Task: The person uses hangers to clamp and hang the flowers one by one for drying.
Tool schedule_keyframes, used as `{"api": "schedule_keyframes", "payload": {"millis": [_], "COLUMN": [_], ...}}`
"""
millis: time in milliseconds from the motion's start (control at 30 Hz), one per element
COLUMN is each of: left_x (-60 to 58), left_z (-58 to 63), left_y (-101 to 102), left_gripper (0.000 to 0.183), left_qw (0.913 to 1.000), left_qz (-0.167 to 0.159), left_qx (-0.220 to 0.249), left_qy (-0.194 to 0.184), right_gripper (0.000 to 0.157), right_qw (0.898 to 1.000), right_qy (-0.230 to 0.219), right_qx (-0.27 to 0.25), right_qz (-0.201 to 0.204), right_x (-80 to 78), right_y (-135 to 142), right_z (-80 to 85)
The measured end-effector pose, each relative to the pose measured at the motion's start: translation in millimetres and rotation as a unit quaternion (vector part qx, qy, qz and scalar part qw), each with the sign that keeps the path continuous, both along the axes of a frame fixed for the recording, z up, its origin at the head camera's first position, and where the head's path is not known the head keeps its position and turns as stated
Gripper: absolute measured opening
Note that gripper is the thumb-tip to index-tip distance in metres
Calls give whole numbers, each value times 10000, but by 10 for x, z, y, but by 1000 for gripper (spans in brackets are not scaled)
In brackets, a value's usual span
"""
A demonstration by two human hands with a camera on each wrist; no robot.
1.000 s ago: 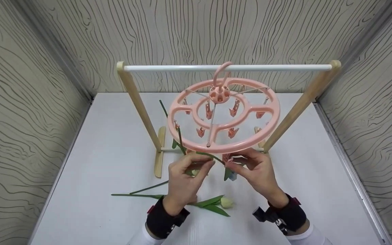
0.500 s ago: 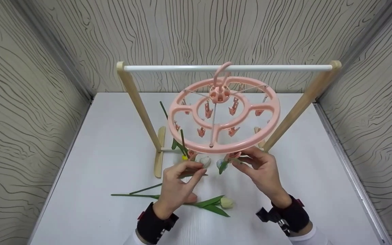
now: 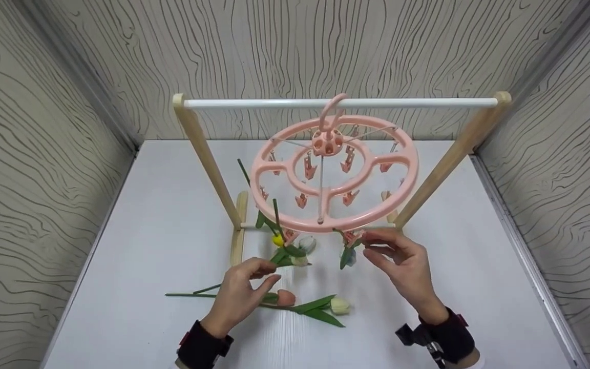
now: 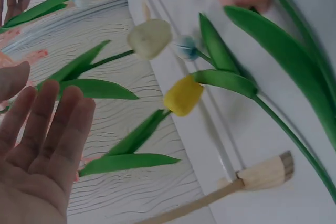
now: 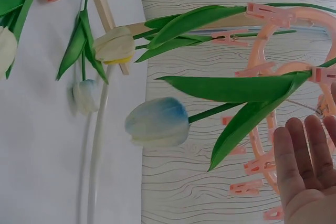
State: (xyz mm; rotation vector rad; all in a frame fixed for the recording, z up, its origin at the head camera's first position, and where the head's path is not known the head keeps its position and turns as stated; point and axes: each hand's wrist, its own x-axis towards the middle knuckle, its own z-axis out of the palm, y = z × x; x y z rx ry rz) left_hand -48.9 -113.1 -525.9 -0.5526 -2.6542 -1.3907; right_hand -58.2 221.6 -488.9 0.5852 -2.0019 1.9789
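A blue-and-white tulip [image 5: 157, 121] hangs head down from a pink clip [image 5: 321, 74] at the near rim of the round clip hanger [image 3: 400, 202]. Beside that clip is my right hand [image 3: 405, 261], its fingers extended and thumb apart, holding nothing; whether a fingertip still touches the clip cannot be told. My left hand [image 3: 244, 292] is over the table, fingers loose and holding nothing. To the left, a white tulip [image 4: 149, 39] and a yellow tulip [image 4: 182, 95] hang from other clips.
The hanger hooks over a white rail [image 3: 418, 102] on a wooden stand [image 3: 205, 164]. On the table lie a pink tulip [image 3: 286, 298], a white tulip [image 3: 340, 306] and a pale blue tulip [image 5: 85, 97]. Several bare clips dangle under the rings. Patterned walls enclose the table.
My left hand has come away from the hanger, down and to the left. My right hand has let go of the clip and backed off slightly; the blue-and-white tulip now hangs there.
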Motion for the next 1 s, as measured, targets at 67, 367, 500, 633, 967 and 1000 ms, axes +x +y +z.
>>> {"api": "schedule_keyframes", "payload": {"millis": [67, 367, 500, 633, 967, 1000], "left_x": [7, 58, 67, 81, 85, 75], "left_z": [-78, -319, -369, -430, -576, -592], "left_y": [-94, -481, -611, -711, -819, -828], "left_gripper": [14, 25, 26, 27, 18, 18], "left_qw": [9995, 9831, 9742, 9685, 9535, 9514], "left_qz": [3, 259, 380, 404, 486, 515], "left_qx": [-246, -1679, -2017, -2212, -2851, -2918], "left_qy": [-192, -686, -941, -1072, -846, -839], "right_gripper": [38, 35, 34, 32, 33, 33], "right_qw": [9999, 9938, 9902, 9867, 9783, 9775], "right_qy": [29, -25, -188, -424, -885, -924], "right_qx": [89, 851, 1068, 1177, 1386, 1399], "right_qz": [-87, -710, -881, -1034, -1264, -1282], "right_x": [32, 192, 246, 297, 394, 400], "right_y": [22, 83, 103, 119, 125, 123], "right_z": [-69, -336, -426, -498, -597, -600]}}
